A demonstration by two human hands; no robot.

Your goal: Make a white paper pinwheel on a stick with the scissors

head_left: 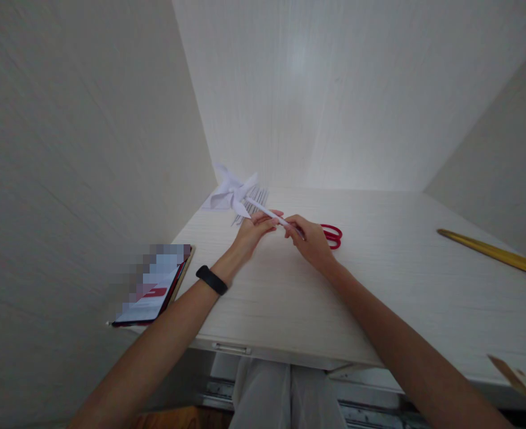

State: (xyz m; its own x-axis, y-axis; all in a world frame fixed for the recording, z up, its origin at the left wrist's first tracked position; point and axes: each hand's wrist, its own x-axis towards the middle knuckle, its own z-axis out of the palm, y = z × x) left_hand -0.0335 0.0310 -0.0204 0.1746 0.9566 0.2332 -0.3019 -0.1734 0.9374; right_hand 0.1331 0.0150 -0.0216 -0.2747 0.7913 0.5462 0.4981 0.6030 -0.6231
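A white paper pinwheel (232, 195) is held over the desk, its folded blades pointing to the far left. Its thin white stick (265, 210) slants down toward me on the right. My right hand (308, 237) is closed around the lower part of the stick. My left hand (256, 231), below a black wristband, pinches the stick just beyond the right one, thumb and fingers closed on it. Red scissor handles (333, 236) stick out behind my right hand, which hides the blades.
Several thin sticks (257, 198) and a sheet of white paper (213, 201) lie behind the pinwheel. A tablet (155, 292) rests at the left edge against the wall. On the right lies a long yellow tool (488, 249) with a dark tip. Walls enclose the desk (289, 316) on three sides.
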